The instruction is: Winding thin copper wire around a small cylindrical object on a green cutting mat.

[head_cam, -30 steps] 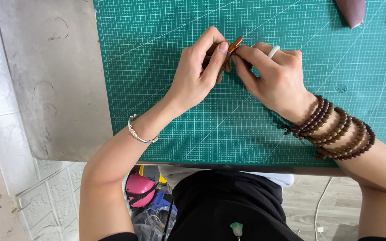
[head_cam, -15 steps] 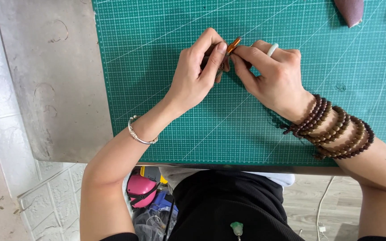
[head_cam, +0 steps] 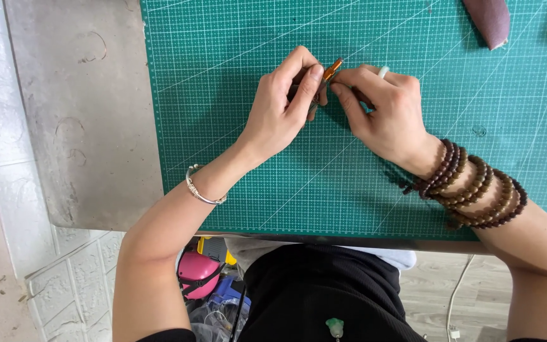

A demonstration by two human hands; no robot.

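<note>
Both my hands meet over the green cutting mat (head_cam: 235, 82) on the bench, pinching one small orange-brown piece (head_cam: 332, 68) between them. Its long axis slants up and away to the right, its tip poking out past my left hand (head_cam: 283, 104) fingers; right hand (head_cam: 384, 111) fingers close beside it.

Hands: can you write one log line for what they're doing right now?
left hand: pinching small orange piece | right hand: pinching same piece | under: green cutting mat
</note>
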